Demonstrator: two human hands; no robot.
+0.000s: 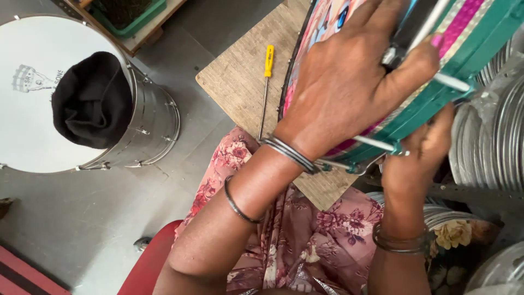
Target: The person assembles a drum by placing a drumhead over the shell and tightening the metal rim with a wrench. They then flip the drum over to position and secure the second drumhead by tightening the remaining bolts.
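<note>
Drum [480, 38] with teal shell, pink band, metal rods, tilted on wooden board [234, 76]

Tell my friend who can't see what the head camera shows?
Two hands grip a green and pink drum on a wooden board: left hand on top, right hand below. A yellow screwdriver lies beside it.
</note>
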